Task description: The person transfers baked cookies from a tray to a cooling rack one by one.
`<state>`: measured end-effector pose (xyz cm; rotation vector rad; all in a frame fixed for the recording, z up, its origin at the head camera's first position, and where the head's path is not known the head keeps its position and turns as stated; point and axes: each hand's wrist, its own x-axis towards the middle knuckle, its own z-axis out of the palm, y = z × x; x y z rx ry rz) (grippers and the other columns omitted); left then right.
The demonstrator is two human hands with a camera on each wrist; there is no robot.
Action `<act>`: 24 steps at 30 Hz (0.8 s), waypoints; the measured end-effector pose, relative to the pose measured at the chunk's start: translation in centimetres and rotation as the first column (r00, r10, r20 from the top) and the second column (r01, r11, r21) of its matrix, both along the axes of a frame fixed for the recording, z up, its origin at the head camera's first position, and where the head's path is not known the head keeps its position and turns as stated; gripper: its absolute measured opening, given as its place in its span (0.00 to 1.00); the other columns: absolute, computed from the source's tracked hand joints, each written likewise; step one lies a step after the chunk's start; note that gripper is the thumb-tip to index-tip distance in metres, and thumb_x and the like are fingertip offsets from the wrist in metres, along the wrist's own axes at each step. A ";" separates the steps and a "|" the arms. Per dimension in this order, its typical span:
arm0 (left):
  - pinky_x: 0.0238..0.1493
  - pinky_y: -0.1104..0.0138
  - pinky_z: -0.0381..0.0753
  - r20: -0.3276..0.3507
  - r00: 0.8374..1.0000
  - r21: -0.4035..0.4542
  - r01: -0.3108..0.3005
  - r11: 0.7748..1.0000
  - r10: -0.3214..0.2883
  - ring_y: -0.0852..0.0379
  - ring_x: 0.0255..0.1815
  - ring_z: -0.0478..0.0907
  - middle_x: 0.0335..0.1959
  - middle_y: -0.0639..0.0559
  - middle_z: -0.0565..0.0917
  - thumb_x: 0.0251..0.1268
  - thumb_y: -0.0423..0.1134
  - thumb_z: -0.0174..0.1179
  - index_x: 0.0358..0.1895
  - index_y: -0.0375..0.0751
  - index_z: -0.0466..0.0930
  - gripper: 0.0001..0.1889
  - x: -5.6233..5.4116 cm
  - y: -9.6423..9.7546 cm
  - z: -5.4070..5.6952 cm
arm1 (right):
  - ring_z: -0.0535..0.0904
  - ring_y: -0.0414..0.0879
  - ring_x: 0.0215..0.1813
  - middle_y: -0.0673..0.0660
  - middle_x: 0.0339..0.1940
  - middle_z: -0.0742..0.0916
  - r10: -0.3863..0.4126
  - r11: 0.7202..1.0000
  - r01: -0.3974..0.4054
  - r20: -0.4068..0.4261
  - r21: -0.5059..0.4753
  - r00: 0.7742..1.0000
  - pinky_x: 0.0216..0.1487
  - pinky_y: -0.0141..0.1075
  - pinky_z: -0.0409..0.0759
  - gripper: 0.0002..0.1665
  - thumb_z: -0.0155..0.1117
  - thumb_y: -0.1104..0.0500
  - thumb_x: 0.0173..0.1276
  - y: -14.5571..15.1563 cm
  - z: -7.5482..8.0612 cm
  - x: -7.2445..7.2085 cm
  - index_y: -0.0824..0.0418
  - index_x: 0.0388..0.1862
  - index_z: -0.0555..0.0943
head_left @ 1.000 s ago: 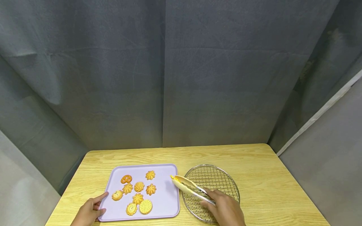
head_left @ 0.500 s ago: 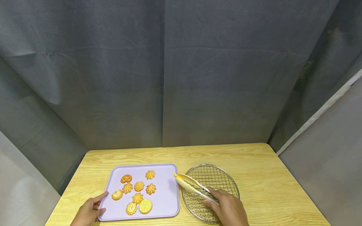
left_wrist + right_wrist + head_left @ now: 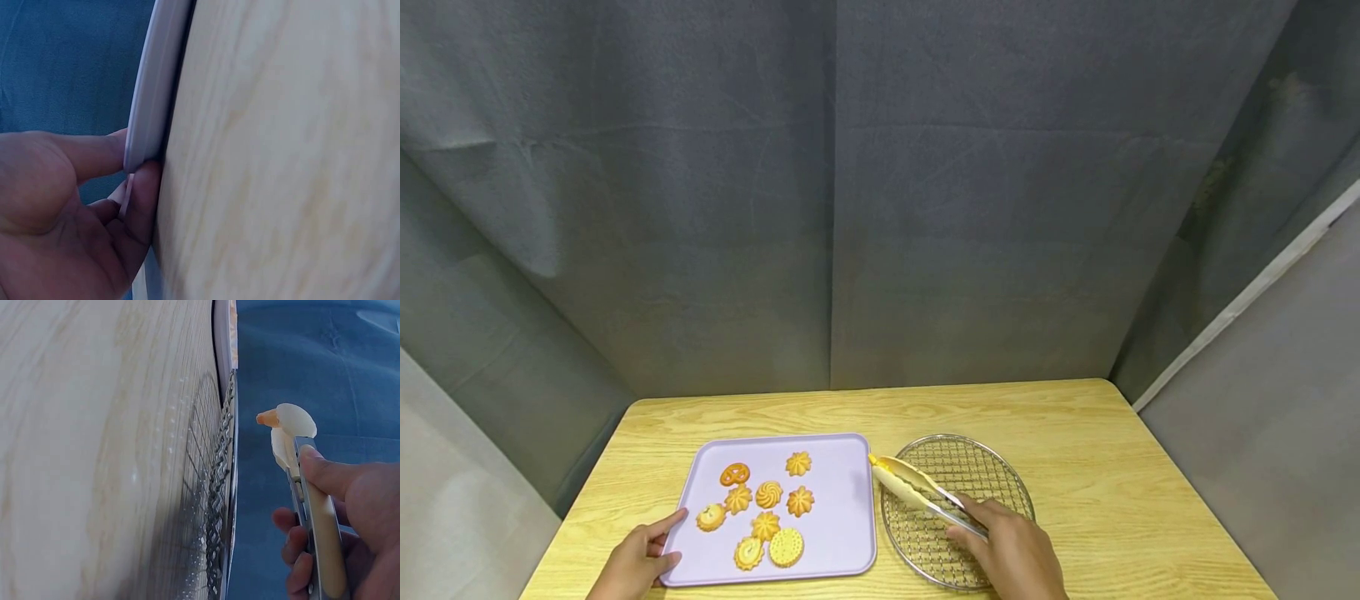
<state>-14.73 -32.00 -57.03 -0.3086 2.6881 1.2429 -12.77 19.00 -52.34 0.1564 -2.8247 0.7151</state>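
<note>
My left hand (image 3: 634,560) grips the left edge of a lilac tray (image 3: 844,533). In the left wrist view its thumb is over the rim and its fingers (image 3: 145,194) are under it. Several cookies lie on the tray, among them a pretzel (image 3: 734,474), a swirl cookie (image 3: 768,495) and a round dotted cookie (image 3: 786,547). My right hand (image 3: 1018,554) holds metal tongs (image 3: 322,531) with cream tips. An orange-brown piece (image 3: 267,418) sticks out between those tips; most of it is hidden. The tips are above the left rim of the wire rack, close to the tray's right edge.
The round wire rack (image 3: 981,471) lies just right of the tray on the wooden table (image 3: 1120,500). Grey curtains (image 3: 985,250) stand behind the table, and light panels (image 3: 1285,400) flank it.
My right hand has drawn the tongs and the orange-brown piece slightly right and back, from over the tray's right edge to the rack's left rim. The left hand and tray stay put.
</note>
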 end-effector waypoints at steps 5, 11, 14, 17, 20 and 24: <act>0.26 0.69 0.78 -0.002 1.000 0.002 0.000 1.000 0.000 0.54 0.32 0.76 0.37 0.43 0.75 0.59 0.19 0.66 0.71 0.28 0.71 0.34 0.0 0.0 0.0 | 0.88 0.48 0.45 0.47 0.46 0.91 -0.014 1.000 0.014 0.007 -0.006 1.000 0.42 0.48 0.86 0.30 0.77 0.40 0.60 0.4 0.0 -0.1 0.50 0.60 0.88; 0.25 0.69 0.78 -0.010 1.000 -0.016 0.007 1.000 -0.007 0.53 0.33 0.74 0.38 0.42 0.73 0.59 0.19 0.67 0.71 0.28 0.71 0.34 0.0 -0.1 -0.1 | 0.88 0.51 0.47 0.49 0.49 0.91 -0.020 1.000 0.020 0.013 -0.009 1.000 0.44 0.50 0.86 0.30 0.76 0.39 0.61 0.8 -0.1 0.1 0.51 0.59 0.88; 0.26 0.69 0.79 -0.012 1.000 -0.018 0.005 1.000 -0.006 0.53 0.33 0.74 0.38 0.42 0.73 0.59 0.19 0.67 0.71 0.28 0.71 0.34 0.0 0.0 -0.1 | 0.89 0.51 0.46 0.49 0.48 0.91 -0.029 0.999 0.029 0.014 -0.014 1.000 0.42 0.50 0.86 0.29 0.77 0.41 0.61 0.9 0.0 0.2 0.51 0.59 0.88; 0.26 0.68 0.79 -0.011 1.000 -0.019 0.006 1.000 -0.006 0.53 0.34 0.74 0.38 0.42 0.73 0.59 0.19 0.68 0.71 0.29 0.71 0.34 0.0 -0.1 -0.1 | 0.89 0.49 0.44 0.48 0.47 0.91 -0.040 0.999 0.041 0.012 -0.024 0.999 0.40 0.48 0.85 0.29 0.78 0.41 0.60 1.0 0.0 0.2 0.51 0.59 0.88; 0.27 0.68 0.79 -0.009 1.000 -0.019 0.005 1.000 -0.005 0.53 0.34 0.74 0.38 0.42 0.73 0.59 0.20 0.68 0.71 0.29 0.71 0.33 0.0 -0.1 -0.1 | 0.88 0.48 0.43 0.48 0.46 0.91 -0.050 0.998 0.050 0.018 -0.023 0.999 0.38 0.46 0.84 0.30 0.78 0.41 0.59 1.2 0.0 0.2 0.50 0.59 0.88; 0.27 0.68 0.79 -0.007 1.000 -0.019 0.005 1.000 -0.005 0.53 0.34 0.74 0.38 0.41 0.72 0.59 0.20 0.68 0.71 0.29 0.71 0.33 0.0 -0.1 -0.1 | 0.88 0.50 0.44 0.50 0.47 0.91 -0.060 0.998 0.060 0.033 -0.009 0.998 0.39 0.47 0.84 0.30 0.77 0.40 0.60 1.5 0.0 0.2 0.50 0.60 0.88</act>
